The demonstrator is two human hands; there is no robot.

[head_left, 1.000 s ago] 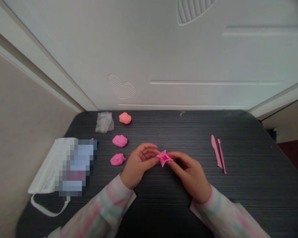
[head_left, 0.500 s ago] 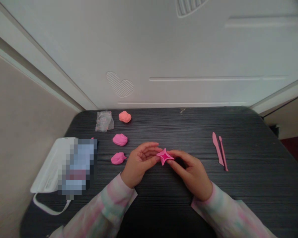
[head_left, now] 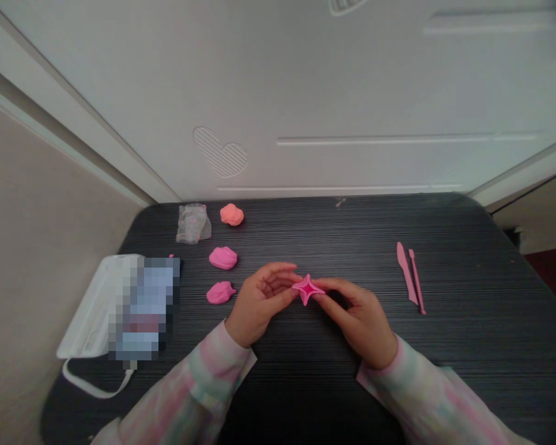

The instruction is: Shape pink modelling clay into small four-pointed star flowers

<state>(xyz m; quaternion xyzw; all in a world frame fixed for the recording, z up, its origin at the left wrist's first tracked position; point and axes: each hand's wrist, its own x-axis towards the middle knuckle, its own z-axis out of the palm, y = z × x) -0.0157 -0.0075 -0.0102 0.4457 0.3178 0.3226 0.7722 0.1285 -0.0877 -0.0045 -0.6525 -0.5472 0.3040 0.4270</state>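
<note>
Between my two hands is a small pink four-pointed star-shaped piece (head_left: pixel 308 289) with a raised pale rim and a darker middle; whether it is clay or plastic I cannot tell. My left hand (head_left: pixel 258 303) pinches its left point between thumb and fingertips, the other fingers loosely curled. From the other side, my right hand (head_left: pixel 362 318) grips the right point with thumb and index finger. Left of my left hand lie two pink clay lumps (head_left: pixel 223 258), the nearer pink lump (head_left: pixel 220 292) being closest to it. Behind them sits an orange clay lump (head_left: pixel 231 214).
A crumpled clear plastic bag (head_left: pixel 193 224) lies at the back left of the dark table (head_left: pixel 315 235). At the left are a white case (head_left: pixel 90 309), a blurred-out phone (head_left: pixel 148 309) and a white cable (head_left: pixel 95 392). Rightward lie a pink plastic knife (head_left: pixel 406 272) and a thin pink stick tool (head_left: pixel 417 282).
The camera view has shifted slightly, so the table items appear a little higher. Both hands keep their hold on the star-shaped piece, which looks tilted a little more.
</note>
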